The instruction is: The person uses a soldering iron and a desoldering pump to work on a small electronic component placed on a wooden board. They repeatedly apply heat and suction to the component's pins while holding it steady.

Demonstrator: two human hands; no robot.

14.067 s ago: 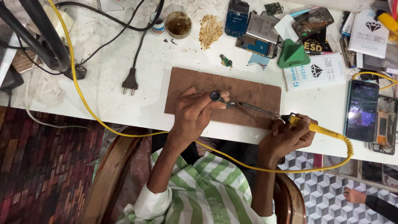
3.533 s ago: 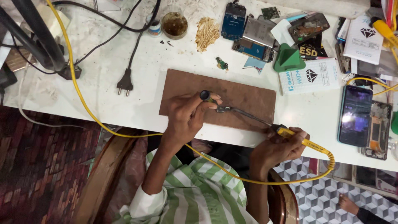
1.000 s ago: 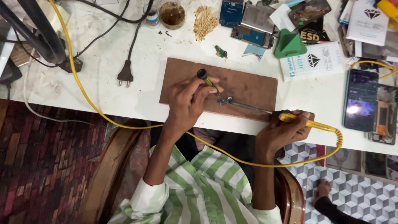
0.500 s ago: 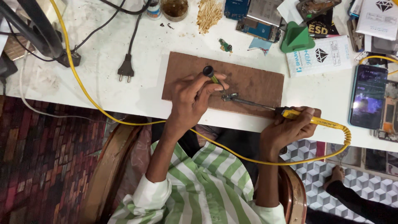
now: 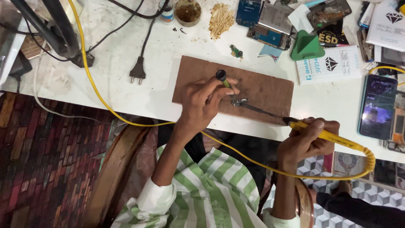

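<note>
Mid-solder: left hand (image 5: 204, 103) pinches tweezers (image 5: 225, 82) onto a small metal part (image 5: 238, 101) on the brown board (image 5: 261, 90), right hand (image 5: 306, 141) clenched round the yellow soldering iron (image 5: 325, 135), so next wants a steady tip.

Your right hand (image 5: 310, 141) held a soldering iron (image 5: 320, 134) with a smooth, glossy yellow plastic handle and a dull dark metal shaft. Your left hand (image 5: 204, 103) gripped a tool (image 5: 223, 80) with a black cap that looked like matt plastic, over a small shiny metal part (image 5: 238, 101). Beneath lay a matt brown board (image 5: 265, 86), rough like pressed wood. The white tabletop (image 5: 126, 97) looked smooth but stained. The yellow cable (image 5: 90, 80) had a sheen like rubber or plastic. Your striped sleeves (image 5: 202, 190) were soft cloth. The phone's (image 5: 377, 105) screen was glossy glass.
</note>
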